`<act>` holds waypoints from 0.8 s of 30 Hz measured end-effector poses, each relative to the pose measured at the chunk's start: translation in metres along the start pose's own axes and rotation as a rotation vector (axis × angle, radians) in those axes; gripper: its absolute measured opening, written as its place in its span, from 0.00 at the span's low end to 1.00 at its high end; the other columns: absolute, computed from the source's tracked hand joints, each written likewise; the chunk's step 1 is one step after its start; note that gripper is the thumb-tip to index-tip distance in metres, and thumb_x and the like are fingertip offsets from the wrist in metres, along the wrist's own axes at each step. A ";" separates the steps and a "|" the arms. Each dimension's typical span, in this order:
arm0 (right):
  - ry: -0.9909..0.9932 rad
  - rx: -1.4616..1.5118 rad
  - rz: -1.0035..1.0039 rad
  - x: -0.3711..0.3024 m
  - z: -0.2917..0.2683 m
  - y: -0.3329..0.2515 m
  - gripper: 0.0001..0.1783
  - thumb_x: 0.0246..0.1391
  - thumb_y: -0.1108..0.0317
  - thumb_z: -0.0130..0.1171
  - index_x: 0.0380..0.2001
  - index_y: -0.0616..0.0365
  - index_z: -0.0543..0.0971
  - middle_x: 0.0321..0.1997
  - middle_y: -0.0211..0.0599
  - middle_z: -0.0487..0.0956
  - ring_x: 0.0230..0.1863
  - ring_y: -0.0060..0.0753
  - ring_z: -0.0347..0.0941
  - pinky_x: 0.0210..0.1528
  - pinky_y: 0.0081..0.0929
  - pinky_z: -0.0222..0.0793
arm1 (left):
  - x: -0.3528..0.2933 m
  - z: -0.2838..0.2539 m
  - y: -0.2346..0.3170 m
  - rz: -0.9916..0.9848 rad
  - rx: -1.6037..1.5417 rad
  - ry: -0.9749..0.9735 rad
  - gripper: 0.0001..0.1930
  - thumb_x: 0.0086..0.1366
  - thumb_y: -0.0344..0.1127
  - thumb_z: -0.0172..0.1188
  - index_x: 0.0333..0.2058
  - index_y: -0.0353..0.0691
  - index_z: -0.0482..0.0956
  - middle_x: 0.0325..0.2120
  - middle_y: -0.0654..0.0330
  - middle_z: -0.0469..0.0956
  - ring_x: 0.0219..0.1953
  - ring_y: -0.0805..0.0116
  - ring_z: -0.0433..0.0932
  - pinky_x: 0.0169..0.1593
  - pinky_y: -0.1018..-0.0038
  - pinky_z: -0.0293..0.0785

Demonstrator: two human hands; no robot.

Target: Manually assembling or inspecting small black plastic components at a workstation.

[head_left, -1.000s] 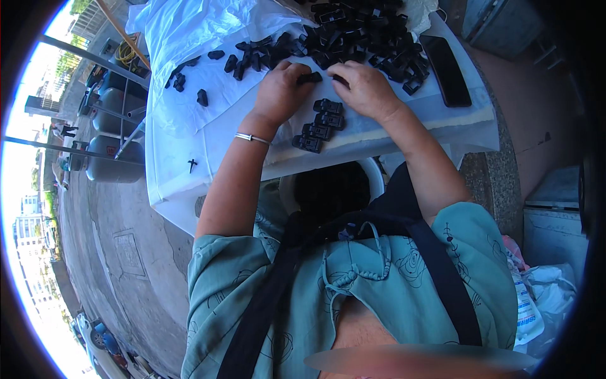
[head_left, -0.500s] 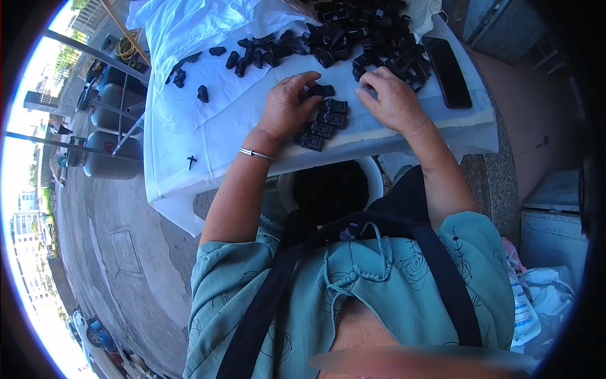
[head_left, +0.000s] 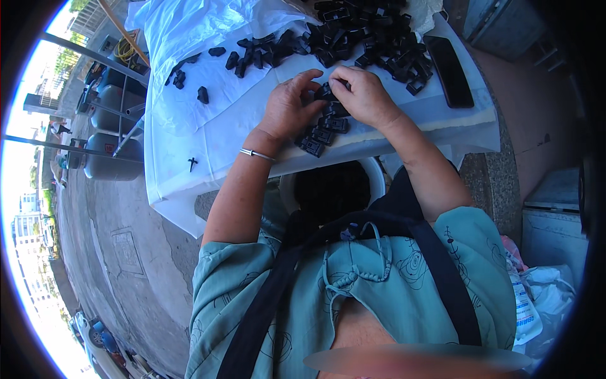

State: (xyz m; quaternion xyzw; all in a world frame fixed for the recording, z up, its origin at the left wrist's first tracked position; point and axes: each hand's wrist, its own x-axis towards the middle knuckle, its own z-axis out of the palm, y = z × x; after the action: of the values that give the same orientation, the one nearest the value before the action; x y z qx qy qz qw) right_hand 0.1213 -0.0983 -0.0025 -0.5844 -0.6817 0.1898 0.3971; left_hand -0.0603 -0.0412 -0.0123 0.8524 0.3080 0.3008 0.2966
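My left hand (head_left: 289, 106) curls its thumb and fingers about a small black plastic piece (head_left: 324, 93) at the far end of a short row. My right hand (head_left: 365, 98) is closed in a pinch right beside that piece, its fingertips bent down over it. Whatever lies inside this pinch is mostly covered by the fingers. Several matching black plastic pieces (head_left: 322, 134) lie side by side in the row, running toward the table's near edge below my hands.
A heap of loose black pieces (head_left: 341, 38) covers the far part of the white-sheeted table (head_left: 221, 148). A black phone (head_left: 449, 72) lies at the right. Crumpled clear plastic (head_left: 183, 31) is at far left, a small black cross-shaped bit (head_left: 192, 164) nearer. A white bucket (head_left: 377, 180) stands below the edge.
My right hand has moved left from the edge of the heap to the piece by my left hand, and its fingers have closed. The row's far end has shifted slightly.
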 end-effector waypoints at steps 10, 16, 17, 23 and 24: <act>0.160 -0.225 -0.123 -0.007 0.017 -0.008 0.05 0.53 0.69 0.55 0.29 0.59 0.75 0.32 0.43 0.74 0.33 0.49 0.73 0.35 0.39 0.71 | 0.000 -0.004 0.006 0.122 0.060 0.068 0.22 0.50 0.29 0.62 0.47 0.43 0.76 0.37 0.55 0.78 0.31 0.60 0.78 0.40 0.69 0.76; 0.041 -0.263 -0.105 -0.001 0.010 0.003 0.07 0.55 0.67 0.55 0.31 0.59 0.77 0.33 0.43 0.75 0.34 0.49 0.74 0.37 0.38 0.71 | 0.019 -0.010 -0.003 0.051 0.070 0.106 0.17 0.54 0.24 0.54 0.43 0.42 0.79 0.40 0.54 0.77 0.37 0.56 0.78 0.42 0.66 0.76; 0.047 -0.264 -0.106 -0.003 0.009 0.005 0.07 0.55 0.67 0.55 0.31 0.59 0.77 0.33 0.43 0.75 0.34 0.49 0.74 0.37 0.38 0.71 | 0.026 -0.010 -0.003 0.111 0.170 0.139 0.17 0.54 0.22 0.53 0.42 0.43 0.79 0.41 0.54 0.77 0.39 0.54 0.78 0.43 0.65 0.76; 0.322 -0.382 -0.025 0.002 -0.017 0.012 0.10 0.57 0.65 0.53 0.40 0.54 0.78 0.33 0.42 0.77 0.35 0.47 0.76 0.37 0.39 0.73 | 0.056 -0.001 -0.015 0.241 0.508 0.080 0.16 0.57 0.29 0.56 0.46 0.45 0.77 0.45 0.54 0.76 0.42 0.52 0.78 0.45 0.64 0.75; 0.324 -0.385 -0.020 0.004 -0.020 0.013 0.10 0.57 0.65 0.53 0.40 0.54 0.78 0.33 0.42 0.77 0.35 0.47 0.76 0.37 0.39 0.73 | 0.059 0.002 -0.012 0.296 0.569 0.092 0.18 0.56 0.29 0.58 0.47 0.44 0.76 0.44 0.53 0.76 0.41 0.51 0.78 0.44 0.64 0.76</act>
State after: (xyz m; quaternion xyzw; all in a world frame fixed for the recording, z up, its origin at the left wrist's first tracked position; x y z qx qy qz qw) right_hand 0.1455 -0.0953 0.0016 -0.6653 -0.6385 -0.0437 0.3846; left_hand -0.0261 0.0079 -0.0024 0.9222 0.2655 0.2807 -0.0146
